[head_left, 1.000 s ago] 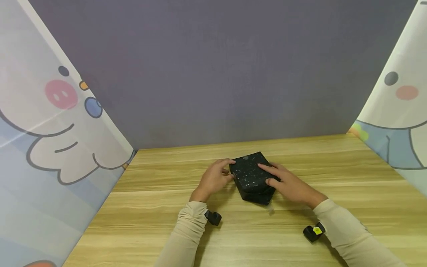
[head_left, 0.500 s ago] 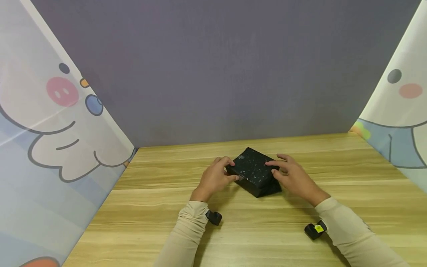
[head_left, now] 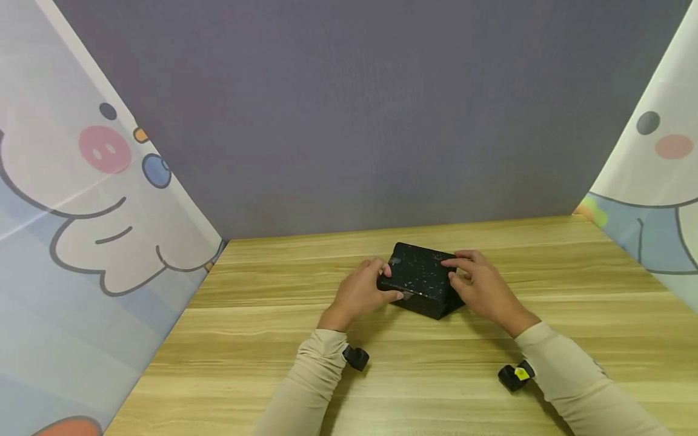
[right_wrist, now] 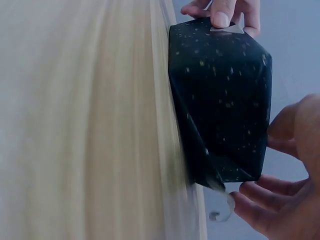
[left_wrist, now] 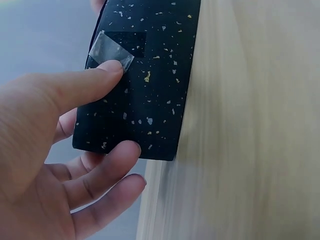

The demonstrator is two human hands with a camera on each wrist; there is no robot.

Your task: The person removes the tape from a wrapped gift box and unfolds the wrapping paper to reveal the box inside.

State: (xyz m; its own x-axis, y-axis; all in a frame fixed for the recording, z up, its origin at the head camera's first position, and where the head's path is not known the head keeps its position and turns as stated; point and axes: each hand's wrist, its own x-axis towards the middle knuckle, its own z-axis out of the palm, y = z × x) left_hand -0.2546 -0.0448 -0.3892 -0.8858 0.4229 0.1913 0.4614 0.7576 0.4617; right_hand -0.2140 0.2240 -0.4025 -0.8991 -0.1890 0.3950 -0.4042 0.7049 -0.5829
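Observation:
A box wrapped in black speckled paper (head_left: pixel 418 274) rests on the wooden table, one long side towards me. My left hand (head_left: pixel 360 295) grips its left end, fingers over the top edge and thumb on the near side. In the left wrist view that thumb presses at a piece of clear tape (left_wrist: pixel 111 52). My right hand (head_left: pixel 482 290) holds the other end, a fingertip on top and the thumb by the near corner. The right wrist view shows a loose paper flap (right_wrist: pixel 202 160) at that end, with a curl of clear tape (right_wrist: pixel 227 207) hanging off it near my fingertips.
Behind the table (head_left: pixel 262 363) rises a grey wall (head_left: pixel 349 121). Printed cartoon panels stand on the left (head_left: pixel 65 181) and right (head_left: pixel 660 181). Each wrist wears a small black camera, on the left (head_left: pixel 356 358) and the right (head_left: pixel 512 378).
The wrapped box has turned on the table so a long side now faces me. My left thumb has slid onto that near side, and my right hand has shifted slightly away to the right.

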